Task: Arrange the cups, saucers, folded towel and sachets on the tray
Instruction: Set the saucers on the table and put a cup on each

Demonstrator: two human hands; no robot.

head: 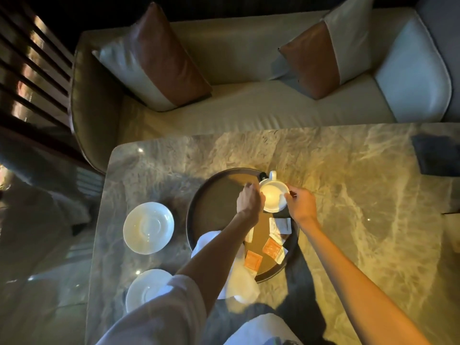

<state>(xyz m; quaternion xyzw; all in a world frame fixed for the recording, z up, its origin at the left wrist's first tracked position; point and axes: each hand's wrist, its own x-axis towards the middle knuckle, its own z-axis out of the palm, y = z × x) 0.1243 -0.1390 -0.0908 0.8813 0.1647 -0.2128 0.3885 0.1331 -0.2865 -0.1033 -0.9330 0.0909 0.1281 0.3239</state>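
Both grips at the cup, saucers off to the left

On the worktop, the far saucer and near saucer lie left of the tray, well apart from the cup. The left grip, fingers curled, sits against the cup's left side; we cannot tell whether it clasps it. The cup stands upright at the tray's far edge, handle pointing away from us. The right grip pinches its right rim. We judge the left grip the nearer to the saucers.
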